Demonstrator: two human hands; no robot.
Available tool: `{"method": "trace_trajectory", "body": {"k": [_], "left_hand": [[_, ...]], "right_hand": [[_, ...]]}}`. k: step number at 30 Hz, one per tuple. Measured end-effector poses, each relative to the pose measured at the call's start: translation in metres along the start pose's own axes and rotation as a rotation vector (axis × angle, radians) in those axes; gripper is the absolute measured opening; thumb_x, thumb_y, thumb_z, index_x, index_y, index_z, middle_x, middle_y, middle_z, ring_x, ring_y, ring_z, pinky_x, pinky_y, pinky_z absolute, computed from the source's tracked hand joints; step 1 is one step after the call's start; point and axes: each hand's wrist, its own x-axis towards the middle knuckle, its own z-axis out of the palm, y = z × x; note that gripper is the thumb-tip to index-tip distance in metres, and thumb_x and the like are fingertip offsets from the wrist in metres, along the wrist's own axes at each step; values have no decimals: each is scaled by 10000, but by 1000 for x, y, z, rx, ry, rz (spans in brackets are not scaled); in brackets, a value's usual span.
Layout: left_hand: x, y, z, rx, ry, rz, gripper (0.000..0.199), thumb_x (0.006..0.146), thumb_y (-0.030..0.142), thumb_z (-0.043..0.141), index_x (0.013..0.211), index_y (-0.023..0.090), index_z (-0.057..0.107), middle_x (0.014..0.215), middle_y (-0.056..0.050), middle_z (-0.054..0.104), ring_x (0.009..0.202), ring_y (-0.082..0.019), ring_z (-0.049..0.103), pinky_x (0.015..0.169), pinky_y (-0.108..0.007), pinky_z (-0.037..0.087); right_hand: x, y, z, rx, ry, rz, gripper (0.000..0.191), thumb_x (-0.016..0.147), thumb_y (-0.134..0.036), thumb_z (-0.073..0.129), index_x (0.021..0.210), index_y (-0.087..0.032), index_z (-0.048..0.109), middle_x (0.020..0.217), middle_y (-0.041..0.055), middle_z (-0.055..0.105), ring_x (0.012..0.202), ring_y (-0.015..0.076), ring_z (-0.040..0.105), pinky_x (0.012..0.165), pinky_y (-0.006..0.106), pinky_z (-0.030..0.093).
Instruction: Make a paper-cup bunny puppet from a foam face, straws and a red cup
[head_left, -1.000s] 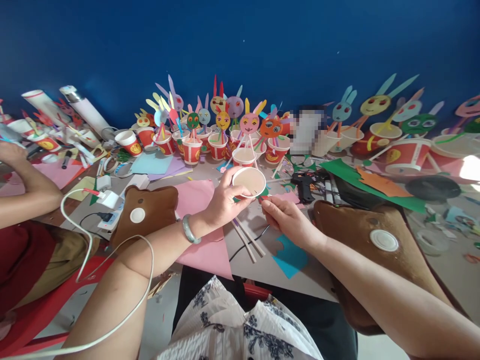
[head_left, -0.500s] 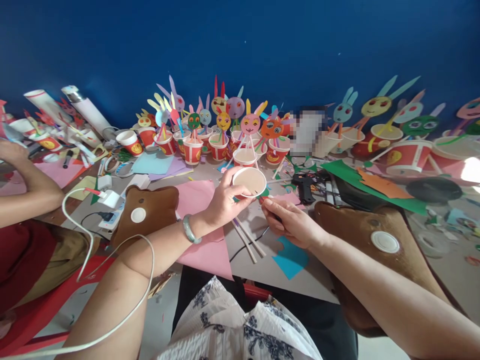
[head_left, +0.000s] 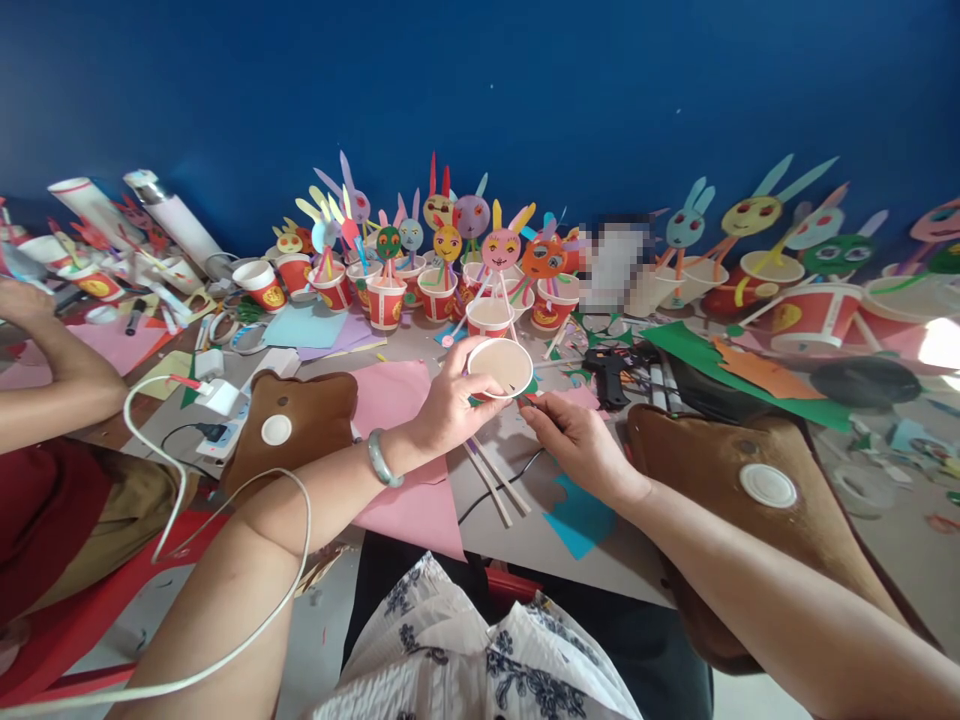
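Observation:
My left hand (head_left: 450,405) grips a red paper cup (head_left: 500,366) by its rim, its white inside tilted toward me, just above the table. A green bracelet sits on that wrist. My right hand (head_left: 574,440) is right beside the cup's lower edge, fingers pinched on something small and dark that I cannot make out. Under both hands lie wooden sticks (head_left: 495,480) and pink paper (head_left: 409,500). A blue paper scrap (head_left: 581,520) lies near my right wrist.
Several red cups with paper bunny faces on sticks (head_left: 442,265) line the back of the table. A black glue gun (head_left: 609,372) and green paper (head_left: 720,365) lie to the right. Two brown pouches (head_left: 289,430) flank me. Another person's arm (head_left: 52,385) rests at left.
My right hand has shifted slightly up and toward the cup's lower edge. The left hand and cup have stayed almost still.

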Motion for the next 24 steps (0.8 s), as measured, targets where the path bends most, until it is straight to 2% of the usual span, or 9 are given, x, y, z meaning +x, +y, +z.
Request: {"method": "trace_trajectory", "body": {"k": [2, 6, 11, 13, 16, 18, 21, 22, 24], "left_hand": [[0, 1, 0, -13, 16, 12, 77, 829, 202, 730, 802, 183, 660, 1338, -108, 509, 1262, -243, 555, 1040, -434, 504], [1, 3, -1, -22, 34, 8, 74, 830, 202, 729, 804, 181, 663, 1328, -112, 515, 1264, -242, 554, 1050, -423, 497], [0, 1, 0, 0, -1, 4, 87, 839, 216, 720, 786, 184, 659, 1339, -115, 500, 1270, -244, 545, 1051, -437, 492], [1, 0, 0, -10, 17, 14, 89, 838, 220, 722, 787, 179, 662, 1329, -120, 502, 1265, -241, 548, 1053, -430, 490], [1, 0, 0, -27, 43, 25, 96, 834, 230, 729, 789, 175, 666, 1310, -122, 514, 1253, -239, 556, 1052, -423, 488], [1, 0, 0, -34, 42, 28, 88, 835, 222, 727, 789, 176, 668, 1309, -119, 518, 1248, -239, 560, 1050, -423, 488], [0, 0, 1, -20, 28, 16, 79, 829, 212, 732, 792, 178, 671, 1304, -119, 519, 1238, -235, 565, 1044, -424, 492], [0, 0, 1, -11, 20, 7, 78, 826, 214, 735, 794, 180, 672, 1305, -119, 517, 1240, -235, 564, 1044, -427, 493], [0, 0, 1, 3, 6, -10, 82, 827, 224, 735, 798, 185, 670, 1314, -116, 516, 1246, -237, 561, 1044, -436, 493]], "right_hand": [[0, -1, 0, 58, -34, 32, 465, 868, -634, 580, 716, -208, 470, 512, -65, 375, 469, 78, 292, 446, 246, 206], [1, 1, 0, 319, -258, 205, 451, 927, -643, 465, 772, -219, 466, 460, -88, 334, 400, 74, 208, 405, 248, 170], [2, 7, 0, 70, -57, 16, 469, 862, -641, 594, 730, -207, 477, 508, -65, 404, 463, 76, 322, 442, 233, 230], [2, 6, 0, 122, -96, 51, 464, 884, -643, 557, 737, -212, 472, 498, -70, 395, 450, 77, 306, 435, 235, 223], [2, 4, 0, 288, -238, 170, 453, 932, -644, 454, 766, -223, 467, 463, -88, 343, 410, 80, 227, 414, 245, 189], [2, 4, 0, 238, -203, 141, 453, 920, -644, 480, 756, -221, 469, 474, -82, 354, 423, 83, 245, 426, 248, 193], [1, 4, 1, 17, -25, 8, 461, 875, -636, 573, 723, -211, 475, 520, -57, 411, 484, 90, 322, 465, 251, 231], [1, 4, 1, -9, -6, -5, 462, 874, -634, 575, 721, -210, 476, 525, -53, 420, 493, 93, 332, 472, 252, 242], [1, 4, 1, 65, -72, 42, 461, 904, -638, 523, 730, -215, 468, 504, -59, 404, 472, 93, 313, 465, 256, 243]]}}
